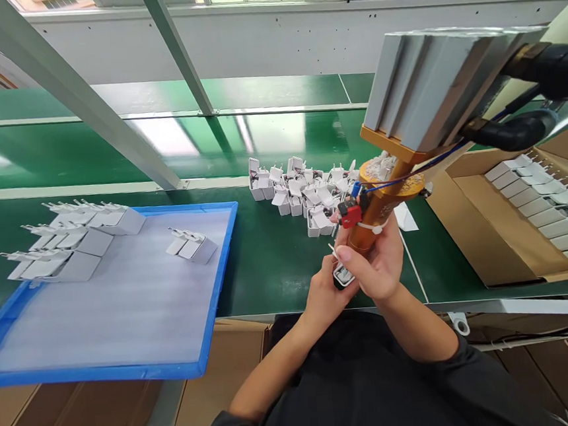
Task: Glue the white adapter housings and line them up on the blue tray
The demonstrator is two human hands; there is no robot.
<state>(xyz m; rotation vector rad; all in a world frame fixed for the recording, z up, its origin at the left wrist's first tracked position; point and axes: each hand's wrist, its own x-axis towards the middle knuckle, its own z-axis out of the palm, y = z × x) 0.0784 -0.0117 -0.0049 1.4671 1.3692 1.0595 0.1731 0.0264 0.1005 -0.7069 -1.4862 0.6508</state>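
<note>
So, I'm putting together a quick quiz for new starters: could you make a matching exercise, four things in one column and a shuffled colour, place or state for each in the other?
Things:
1. tray
2. heap of pieces
3. cardboard box
4. tool

Descriptions:
A. brown and open, on the right
B. orange, in the right hand
C. blue-rimmed, on the left
D. white and jumbled

Pairs: 1-C, 2-D, 3-A, 4-B

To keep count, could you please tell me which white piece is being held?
The white piece in the left hand, near the orange tool; others lie on the green bench, blue tray or in the cardboard box.
</note>
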